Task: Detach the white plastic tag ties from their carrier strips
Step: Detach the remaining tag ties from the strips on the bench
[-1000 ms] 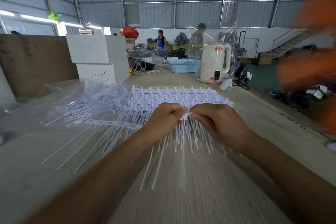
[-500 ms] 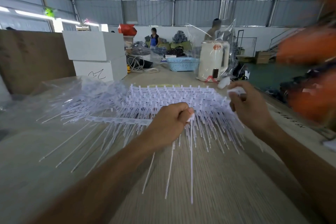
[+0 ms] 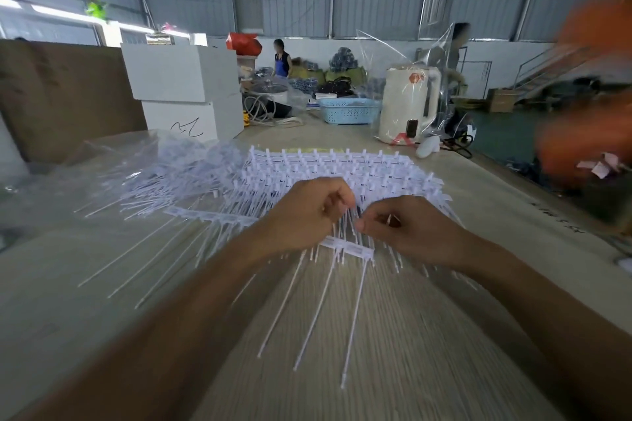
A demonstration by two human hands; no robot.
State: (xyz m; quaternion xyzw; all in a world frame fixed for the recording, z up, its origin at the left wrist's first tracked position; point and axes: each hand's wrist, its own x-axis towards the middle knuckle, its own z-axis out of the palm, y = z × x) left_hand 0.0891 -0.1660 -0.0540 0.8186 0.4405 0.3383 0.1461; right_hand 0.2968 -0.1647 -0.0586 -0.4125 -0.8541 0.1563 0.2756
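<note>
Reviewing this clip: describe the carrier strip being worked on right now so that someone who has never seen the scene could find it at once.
Start at the big fan-shaped stack of white tag ties in the middle of the table. At its near edge, the left hand and right hand meet; the short strip lies just below them. Unlike its neighbours, only three long ties hang from it.

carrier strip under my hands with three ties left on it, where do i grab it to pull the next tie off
Pinch the carrier strip on its flat band, from its bare left end with the left hand. It lies flat across the table, and its three remaining tag ties hang toward you. Likely best to bring the right hand in from the near side and pinch one tie just below the strip, where it joins.
</note>
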